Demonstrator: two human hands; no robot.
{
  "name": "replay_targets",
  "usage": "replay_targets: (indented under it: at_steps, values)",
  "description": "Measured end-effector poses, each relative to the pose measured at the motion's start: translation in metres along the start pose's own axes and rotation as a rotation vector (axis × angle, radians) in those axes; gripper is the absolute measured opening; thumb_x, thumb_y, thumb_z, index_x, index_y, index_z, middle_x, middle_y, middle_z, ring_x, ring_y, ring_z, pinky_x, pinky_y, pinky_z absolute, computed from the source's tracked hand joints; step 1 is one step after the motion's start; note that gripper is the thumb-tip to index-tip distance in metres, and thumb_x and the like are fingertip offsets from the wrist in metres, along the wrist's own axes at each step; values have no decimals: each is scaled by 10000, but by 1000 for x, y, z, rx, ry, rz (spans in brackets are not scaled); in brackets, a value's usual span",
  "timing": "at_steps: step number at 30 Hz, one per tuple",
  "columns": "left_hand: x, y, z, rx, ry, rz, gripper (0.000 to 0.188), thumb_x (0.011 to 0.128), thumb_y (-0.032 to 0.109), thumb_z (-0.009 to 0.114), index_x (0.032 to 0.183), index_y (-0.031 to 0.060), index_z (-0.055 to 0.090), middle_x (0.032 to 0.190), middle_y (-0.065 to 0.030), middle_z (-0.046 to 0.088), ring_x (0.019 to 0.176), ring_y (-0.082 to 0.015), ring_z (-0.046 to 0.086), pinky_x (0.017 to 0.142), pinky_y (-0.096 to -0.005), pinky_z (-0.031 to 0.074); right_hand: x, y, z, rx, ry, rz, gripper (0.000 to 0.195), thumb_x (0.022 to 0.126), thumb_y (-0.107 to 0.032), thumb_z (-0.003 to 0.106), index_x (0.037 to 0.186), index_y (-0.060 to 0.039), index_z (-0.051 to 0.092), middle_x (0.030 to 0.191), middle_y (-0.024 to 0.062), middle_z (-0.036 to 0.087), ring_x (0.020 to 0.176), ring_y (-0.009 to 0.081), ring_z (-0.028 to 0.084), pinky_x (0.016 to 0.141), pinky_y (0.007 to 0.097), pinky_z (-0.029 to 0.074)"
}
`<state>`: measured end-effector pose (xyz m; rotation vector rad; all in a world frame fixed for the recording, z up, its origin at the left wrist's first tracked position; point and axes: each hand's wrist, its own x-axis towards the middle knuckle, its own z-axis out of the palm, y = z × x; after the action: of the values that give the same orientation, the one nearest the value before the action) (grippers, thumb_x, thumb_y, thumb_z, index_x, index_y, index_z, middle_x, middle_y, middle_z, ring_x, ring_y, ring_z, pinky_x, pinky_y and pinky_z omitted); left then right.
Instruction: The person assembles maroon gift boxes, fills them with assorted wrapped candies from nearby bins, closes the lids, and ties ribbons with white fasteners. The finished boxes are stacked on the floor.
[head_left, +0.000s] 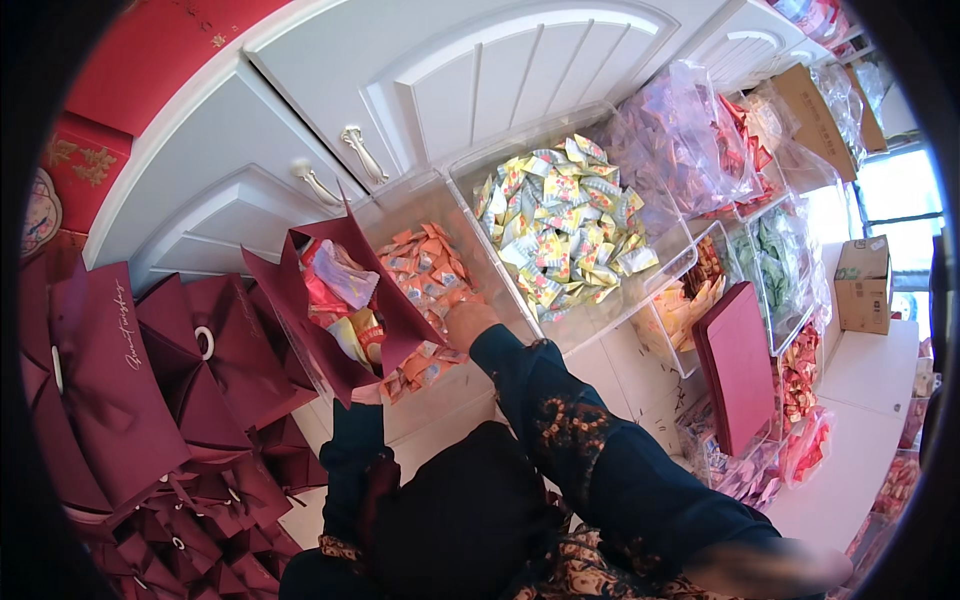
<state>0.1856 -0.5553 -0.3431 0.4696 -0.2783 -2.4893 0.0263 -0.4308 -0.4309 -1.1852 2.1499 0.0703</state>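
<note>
An open maroon paper gift bag (330, 322) is tilted over one end of a clear bin. Pink, purple and yellow wrapped sweets (341, 281) show inside its mouth. My left hand (365, 394) holds the bag from its near side, with most of the fingers hidden beneath it. My right hand (469, 322) reaches down into the clear bin (484, 289), among small orange-wrapped sweets (424, 262). Its fingertips are out of sight, so whether it grips a sweet cannot be seen. Beside it on the right stands another clear bin of yellow-and-silver wrapped sweets (562, 217).
Several closed maroon gift bags (217, 337) crowd the left side and lower left. White cabinet doors (465, 82) rise behind the bins. To the right are a stack of flat maroon cards or folded bags (735, 367), more sweet bins, plastic bags (675, 142) and cardboard boxes (862, 285).
</note>
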Motion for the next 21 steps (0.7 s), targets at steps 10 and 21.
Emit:
replay_targets:
  at_steps: [10,21]
  values:
    - [-4,-1,1,-17,-11,-37,631,956,557,533,1388,101,480,1317,-77,588,1172,-295,590,972,-457,499,-30,-14,-42,-187,13,-200,397,894,-204,536,1272,-145,644,1542,120,354,1397,319,360,1005,457,441]
    - [-2,2,-17,-24,-25,-51,628,954,560,535,1380,102,487,1319,-71,586,1175,-291,587,970,-453,499,-23,-1,-52,180,205,-29,258,890,-137,586,1114,-24,649,953,219,698,873,357,704,749,448,565]
